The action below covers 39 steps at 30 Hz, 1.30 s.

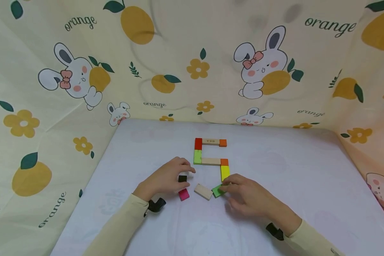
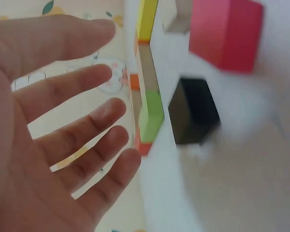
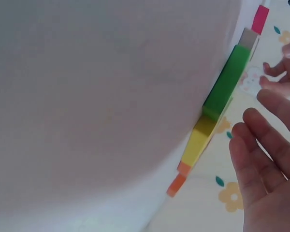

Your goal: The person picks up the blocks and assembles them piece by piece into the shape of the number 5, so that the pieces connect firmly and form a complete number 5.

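My left hand (image 1: 164,177) hovers over a black block (image 1: 182,178), its fingers spread and nothing in its palm in the left wrist view. A pink block (image 1: 184,194) lies just nearer than the black one. The fingertips of my right hand (image 1: 254,197) are over the green block (image 1: 217,191) in the head view, with fingers straight and slightly bent in the right wrist view. Left of the green block, a plain wooden block (image 1: 203,192) lies slanted. Close beyond the green block is the lower end of the yellow block (image 1: 225,172).
A line of blocks forms an angular shape: an orange block (image 1: 223,143), a lettered wooden block (image 1: 210,142), a red block (image 1: 198,143), a light green block (image 1: 197,156) and another wooden block (image 1: 211,161). Printed cloth (image 1: 179,53) stands behind the white table (image 1: 275,153).
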Each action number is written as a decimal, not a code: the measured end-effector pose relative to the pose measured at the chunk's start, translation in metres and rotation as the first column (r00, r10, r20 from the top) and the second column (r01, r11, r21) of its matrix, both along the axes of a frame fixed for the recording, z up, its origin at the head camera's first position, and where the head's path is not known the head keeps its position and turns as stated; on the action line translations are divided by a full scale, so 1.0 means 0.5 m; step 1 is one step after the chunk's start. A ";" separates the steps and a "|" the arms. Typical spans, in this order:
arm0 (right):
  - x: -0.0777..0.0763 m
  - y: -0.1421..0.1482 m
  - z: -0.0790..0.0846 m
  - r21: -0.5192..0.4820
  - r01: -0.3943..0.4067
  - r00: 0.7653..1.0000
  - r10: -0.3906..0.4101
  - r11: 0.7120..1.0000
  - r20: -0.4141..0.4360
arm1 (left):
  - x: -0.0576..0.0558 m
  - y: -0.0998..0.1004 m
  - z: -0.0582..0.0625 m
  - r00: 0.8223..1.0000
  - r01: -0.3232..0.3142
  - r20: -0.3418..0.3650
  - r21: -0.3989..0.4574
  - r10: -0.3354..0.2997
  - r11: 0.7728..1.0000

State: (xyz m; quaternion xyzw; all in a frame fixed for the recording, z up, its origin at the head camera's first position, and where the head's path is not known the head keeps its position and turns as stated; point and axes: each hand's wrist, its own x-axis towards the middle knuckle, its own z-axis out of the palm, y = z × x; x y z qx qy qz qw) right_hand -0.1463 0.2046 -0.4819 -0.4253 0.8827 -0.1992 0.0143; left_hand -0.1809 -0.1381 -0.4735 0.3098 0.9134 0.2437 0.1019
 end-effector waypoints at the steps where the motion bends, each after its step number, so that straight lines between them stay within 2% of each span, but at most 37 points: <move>1: 0.002 -0.003 0.001 -0.003 -0.003 1.000 0.003 1.000 -0.005 | 0.000 -0.007 0.001 1.000 -0.009 0.008 0.000 0.009 1.000; 7: 0.012 -0.023 0.000 -0.011 -0.045 0.999 0.045 0.999 -0.027 | 0.000 -0.029 -0.001 0.998 -0.015 0.059 -0.003 0.015 1.000; 12: 0.016 -0.039 -0.011 -0.009 -0.077 0.996 0.077 0.997 -0.042 | -0.003 -0.032 -0.009 0.997 0.026 0.069 -0.010 -0.026 1.000; 17: 0.021 -0.049 -0.021 -0.005 -0.094 0.993 0.093 0.996 -0.070 | -0.006 -0.030 -0.018 0.996 0.030 0.084 -0.030 -0.027 0.999; 26: 0.022 -0.052 -0.024 0.007 -0.105 0.990 0.105 0.994 -0.098 | -0.006 -0.028 -0.026 0.994 0.004 0.111 -0.016 -0.002 1.000; 39: 0.025 -0.053 -0.020 0.039 -0.085 0.993 0.088 0.996 -0.080 | -0.009 -0.025 -0.030 0.993 0.009 0.116 -0.011 -0.008 1.000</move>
